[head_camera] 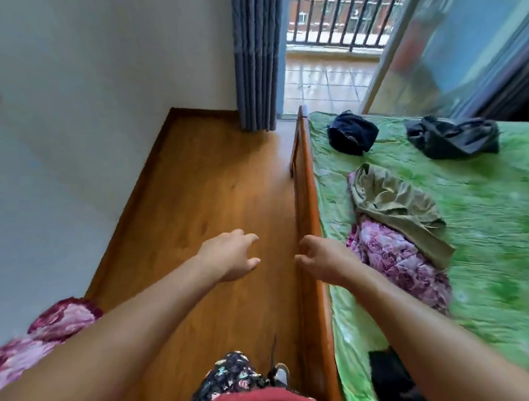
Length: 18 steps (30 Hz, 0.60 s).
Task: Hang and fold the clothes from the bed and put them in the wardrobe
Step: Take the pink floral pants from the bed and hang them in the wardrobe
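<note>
Your left hand [228,255] and right hand [323,260] hang empty, fingers loosely curled; 4 garments [394,204], it seems, lie on the bed [484,242].

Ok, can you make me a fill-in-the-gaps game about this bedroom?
1. The bed sheet is coloured ___.
2. The left hand and the right hand hold ___.
3. The floral garment lies partly ___ the olive garment.
Missing words: green; nothing; under.
</note>
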Each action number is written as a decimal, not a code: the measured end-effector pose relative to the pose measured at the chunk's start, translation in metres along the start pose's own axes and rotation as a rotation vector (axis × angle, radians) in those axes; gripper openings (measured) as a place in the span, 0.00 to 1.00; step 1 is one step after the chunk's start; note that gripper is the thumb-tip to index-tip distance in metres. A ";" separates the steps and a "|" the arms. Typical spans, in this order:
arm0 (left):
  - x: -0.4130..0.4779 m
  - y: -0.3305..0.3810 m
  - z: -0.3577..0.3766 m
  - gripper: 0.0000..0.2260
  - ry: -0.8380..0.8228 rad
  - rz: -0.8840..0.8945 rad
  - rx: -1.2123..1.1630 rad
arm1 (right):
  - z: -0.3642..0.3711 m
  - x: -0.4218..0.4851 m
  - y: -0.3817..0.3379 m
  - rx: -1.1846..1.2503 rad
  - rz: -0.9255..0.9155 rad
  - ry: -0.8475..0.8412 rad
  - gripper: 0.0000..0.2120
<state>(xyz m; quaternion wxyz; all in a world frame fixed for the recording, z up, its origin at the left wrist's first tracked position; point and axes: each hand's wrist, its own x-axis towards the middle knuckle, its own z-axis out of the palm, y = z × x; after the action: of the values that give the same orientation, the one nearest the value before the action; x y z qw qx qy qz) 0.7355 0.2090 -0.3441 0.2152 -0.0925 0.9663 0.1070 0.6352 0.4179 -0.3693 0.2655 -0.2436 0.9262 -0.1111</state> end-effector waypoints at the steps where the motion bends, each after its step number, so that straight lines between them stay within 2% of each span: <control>1: 0.022 0.011 -0.004 0.27 -0.017 0.048 0.025 | -0.006 0.004 0.017 0.014 0.042 0.001 0.20; 5: 0.115 0.061 -0.021 0.26 -0.079 0.271 0.131 | -0.018 0.017 0.085 0.071 0.240 0.003 0.20; 8: 0.176 0.101 -0.029 0.24 -0.140 0.436 0.246 | -0.023 0.026 0.131 0.111 0.414 0.000 0.14; 11: 0.222 0.134 -0.030 0.21 -0.217 0.591 0.372 | -0.022 0.029 0.167 0.190 0.597 -0.020 0.16; 14: 0.254 0.156 -0.031 0.21 -0.292 0.718 0.479 | -0.008 0.023 0.190 0.272 0.762 -0.062 0.17; 18: 0.291 0.184 -0.024 0.21 -0.350 0.833 0.564 | 0.017 0.018 0.204 0.412 0.889 -0.076 0.18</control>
<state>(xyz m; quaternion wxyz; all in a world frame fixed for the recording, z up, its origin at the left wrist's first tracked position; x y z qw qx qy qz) 0.4253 0.3406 -0.4186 0.3291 0.3797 0.8620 -0.0668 0.5508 0.5816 -0.4595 0.3637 0.2288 0.8889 -0.1590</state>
